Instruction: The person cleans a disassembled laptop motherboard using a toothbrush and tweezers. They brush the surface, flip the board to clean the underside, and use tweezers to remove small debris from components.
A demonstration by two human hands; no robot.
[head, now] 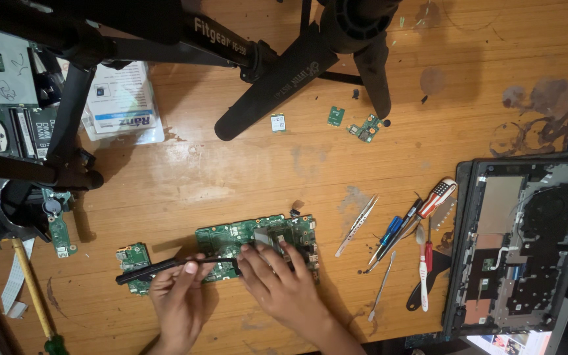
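A: What's going on w/ the hands rn?

B: Left hand (179,296) is clamped around a thin black rod-like tool (165,267), prob a brush or spudger, can't tell which. It lies roughly level, tip toward the green laptop motherboard (254,240). Right hand (284,286) is flat on the board's near right part, fingers (267,253) spread and pressing down, not wrapped round anything.

A: And the board sits where?

B: Near-centre of the wooden table (231,164), just far of both hands. A small green daughter board (133,260) lies just left of it, under the tool's handle end.

A: Tips for doing this bit well?

B: IMO keep the right hand pinning the board so it doesn't skate on the wood, but press on bare PCB edges, not on chips or connectors. Work the tool tip w/ light strokes, low angle, short moves. The handle passes right over the daughter board, so watch it doesn't knock that off to the left.

A: Other stuff nearby?

B: Tweezers (357,223) to the right of the board, then a red-and-white screwdriver (432,200), a blue-handled one (389,236) and a metal pry tool (382,286). Opened laptop base (520,243) at far right. Black tripod legs (284,72) across the far side, w/ tiny green modules (365,128) near them. All well apart from the hands, so elbows are the only risk.
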